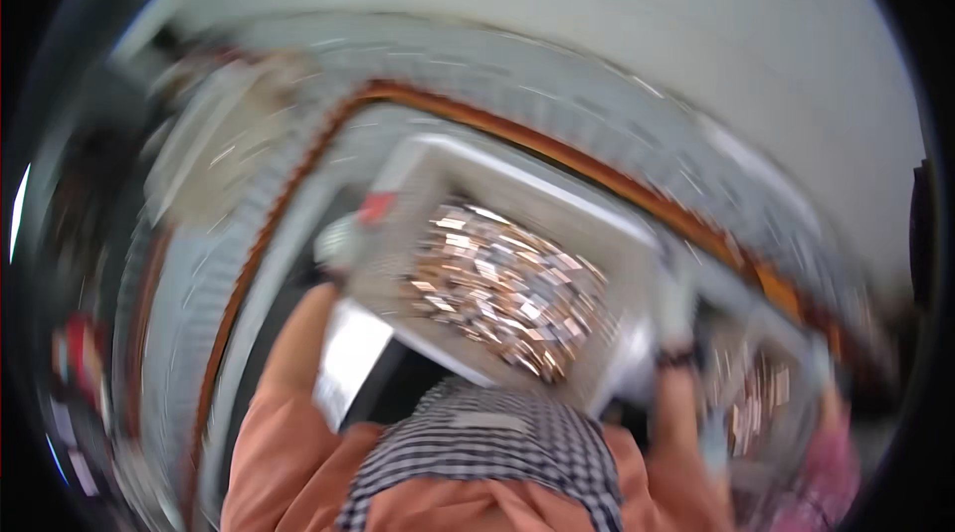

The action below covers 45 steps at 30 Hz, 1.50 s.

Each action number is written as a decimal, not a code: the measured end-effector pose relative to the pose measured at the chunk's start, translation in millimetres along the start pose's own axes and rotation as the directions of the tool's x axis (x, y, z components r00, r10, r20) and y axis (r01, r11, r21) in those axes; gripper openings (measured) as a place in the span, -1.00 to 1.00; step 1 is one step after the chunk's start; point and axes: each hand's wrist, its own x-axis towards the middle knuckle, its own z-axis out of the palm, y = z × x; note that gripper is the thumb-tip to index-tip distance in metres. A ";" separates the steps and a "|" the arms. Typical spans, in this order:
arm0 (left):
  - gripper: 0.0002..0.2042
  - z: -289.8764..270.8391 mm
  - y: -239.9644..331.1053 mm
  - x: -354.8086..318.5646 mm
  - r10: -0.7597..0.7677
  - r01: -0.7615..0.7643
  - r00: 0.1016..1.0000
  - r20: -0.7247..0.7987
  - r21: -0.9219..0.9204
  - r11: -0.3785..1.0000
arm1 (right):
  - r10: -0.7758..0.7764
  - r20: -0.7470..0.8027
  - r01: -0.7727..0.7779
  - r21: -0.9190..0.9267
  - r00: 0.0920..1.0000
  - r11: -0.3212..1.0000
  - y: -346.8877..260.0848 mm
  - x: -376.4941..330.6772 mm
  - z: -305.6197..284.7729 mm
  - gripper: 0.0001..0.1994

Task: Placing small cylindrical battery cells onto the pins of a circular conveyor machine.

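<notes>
A large pale plastic crate is tilted in front of me, with many small shiny copper- and silver-coloured pieces heaped inside. Motion blur hides what kind of pieces they are. At the crate's left side, my left hand in a white glove is closed on the rim, close to a red patch. My right hand, also in a white glove, grips the opposite side. Its fingers are badly smeared.
An orange-brown rail curves around the far and left sides. White sheet-like material lies below the crate's near left corner. At right, a co-worker's pink sleeve is beside another container of shiny pieces. Pale bags stand far left.
</notes>
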 end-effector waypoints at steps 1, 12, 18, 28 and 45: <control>-0.57 0.2 40.6 -0.6 0.273 -0.257 0.961 -0.036 0.240 0.936 | -0.298 -0.055 0.246 -0.436 0.953 0.866 7.6 5.7 -18.8 -0.60; -0.61 37.9 69.2 0.5 0.424 -0.337 0.893 -0.149 0.405 0.850 | -0.109 -0.739 0.347 0.176 0.665 0.921 9.4 -10.9 -142.8 -0.63; -0.61 19.0 29.9 20.8 0.344 -0.309 0.918 -0.195 0.188 0.932 | -0.055 -0.804 0.383 0.221 0.592 0.897 21.2 17.5 -180.4 -0.59; -0.62 14.1 39.4 9.5 0.397 -0.333 0.889 -0.230 0.270 0.903 | -0.150 -0.983 0.338 -0.105 0.109 0.935 -9.1 15.6 -281.1 -0.40; -0.65 11.5 37.5 0.5 0.423 -0.320 0.866 -0.266 0.356 0.878 | -0.829 -0.215 -0.117 -0.977 0.517 0.181 -38.9 39.7 -245.9 -0.78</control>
